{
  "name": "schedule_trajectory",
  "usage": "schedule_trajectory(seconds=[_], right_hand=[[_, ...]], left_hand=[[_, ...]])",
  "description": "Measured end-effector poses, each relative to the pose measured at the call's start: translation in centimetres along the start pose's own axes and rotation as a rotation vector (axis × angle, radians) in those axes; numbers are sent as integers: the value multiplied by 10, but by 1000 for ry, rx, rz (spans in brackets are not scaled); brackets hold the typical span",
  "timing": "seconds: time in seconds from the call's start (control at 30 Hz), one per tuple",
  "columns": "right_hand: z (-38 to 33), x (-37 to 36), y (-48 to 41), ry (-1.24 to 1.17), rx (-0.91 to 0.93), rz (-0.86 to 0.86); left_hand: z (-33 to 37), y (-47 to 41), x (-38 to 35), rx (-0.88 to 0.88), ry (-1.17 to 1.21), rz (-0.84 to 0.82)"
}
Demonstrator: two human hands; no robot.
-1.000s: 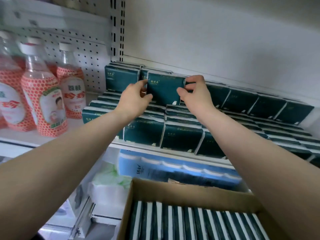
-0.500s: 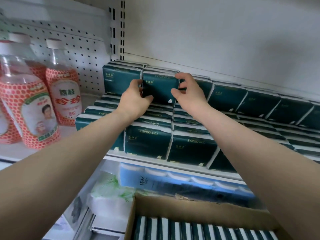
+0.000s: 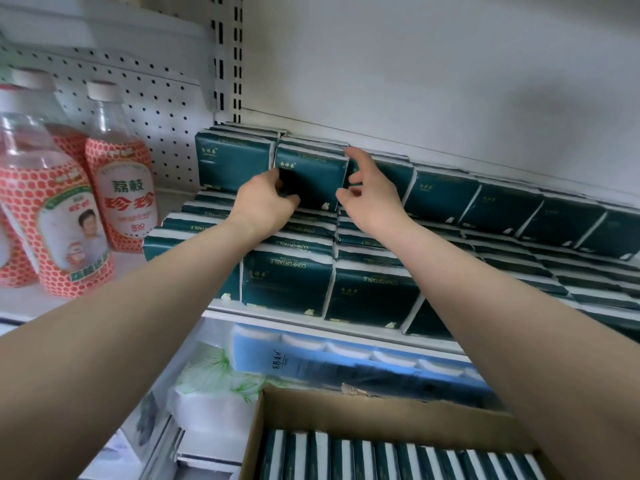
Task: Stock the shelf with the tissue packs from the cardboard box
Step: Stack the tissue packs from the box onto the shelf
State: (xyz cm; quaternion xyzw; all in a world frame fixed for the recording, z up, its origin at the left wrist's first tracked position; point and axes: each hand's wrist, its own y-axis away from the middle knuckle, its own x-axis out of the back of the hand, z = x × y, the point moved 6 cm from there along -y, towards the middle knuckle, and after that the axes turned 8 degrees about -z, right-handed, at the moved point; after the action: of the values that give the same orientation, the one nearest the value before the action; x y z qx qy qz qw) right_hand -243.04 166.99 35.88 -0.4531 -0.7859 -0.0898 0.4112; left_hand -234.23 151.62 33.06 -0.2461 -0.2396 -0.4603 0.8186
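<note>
Tissue pack (image 3: 311, 174), left hand (image 3: 265, 202) hides btm corner

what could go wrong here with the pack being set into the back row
1. The upright tissue pack is gripped only by the left hand; the right hand is open beside it, so it might tip forward when released.
2. Both forearms cross the front-row packs at the shelf edge; pulling back low could drag one off toward the cardboard box.

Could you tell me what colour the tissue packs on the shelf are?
The tissue packs are dark teal with white edges, clearest in the head view.
</note>
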Motion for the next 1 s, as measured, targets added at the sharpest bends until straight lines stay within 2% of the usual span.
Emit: schedule_trajectory(seconds=[0.23,0.5,0.7,0.83,1.0], right_hand=[[-5,35,43,-2,23,81],[10,62,114,-47,38,146],[50,60,194,-94,19,170],[88,42,250,-42,-16,167],[140,8,302,-45,-183,90]], left_hand=[[45,32,7,-127,62,28],[85,95,-20,-311,179,0],[80,161,-66,-354,289,-120],[61,201,-116,-365,270,-249],[28,235,-174,-282,167,-437]])
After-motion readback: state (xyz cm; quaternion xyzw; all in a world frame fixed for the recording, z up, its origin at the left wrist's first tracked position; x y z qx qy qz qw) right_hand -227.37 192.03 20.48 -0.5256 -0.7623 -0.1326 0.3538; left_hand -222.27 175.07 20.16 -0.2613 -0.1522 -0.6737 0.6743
